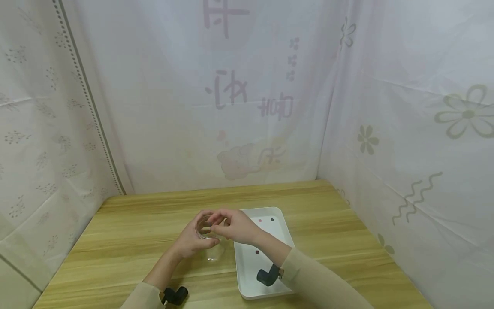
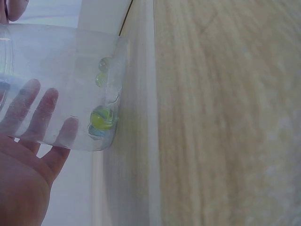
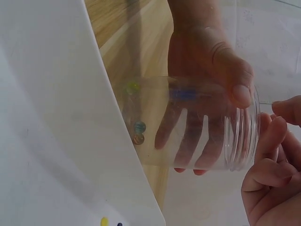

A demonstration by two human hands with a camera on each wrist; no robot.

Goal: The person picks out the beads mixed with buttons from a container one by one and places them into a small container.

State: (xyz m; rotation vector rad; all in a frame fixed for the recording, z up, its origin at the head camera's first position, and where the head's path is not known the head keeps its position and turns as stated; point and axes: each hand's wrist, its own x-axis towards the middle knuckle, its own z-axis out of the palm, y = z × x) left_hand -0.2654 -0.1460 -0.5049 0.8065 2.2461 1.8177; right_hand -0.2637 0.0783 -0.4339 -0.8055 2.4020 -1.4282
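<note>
My left hand (image 1: 191,238) grips a clear plastic jar (image 1: 214,254) round its side, fingers and thumb spread about it. Several glass marbles (image 2: 102,117) lie at the bottom of the jar, some with yellow-green or blue swirls. Partway down the jar is a blurred blue streak (image 3: 183,95), its kind unclear. My right hand (image 1: 237,226) is at the jar's open mouth with loosely bent fingers. In the right wrist view, a gap shows between its thumb and index finger, and I see nothing held there.
A white tray (image 1: 247,281) lies right of the jar, under my right forearm. Small coloured round pieces (image 1: 257,252) are scattered on it, partly hidden by the arm. All this is on a wood-grain table (image 1: 154,210), with printed curtains (image 1: 173,107) round it.
</note>
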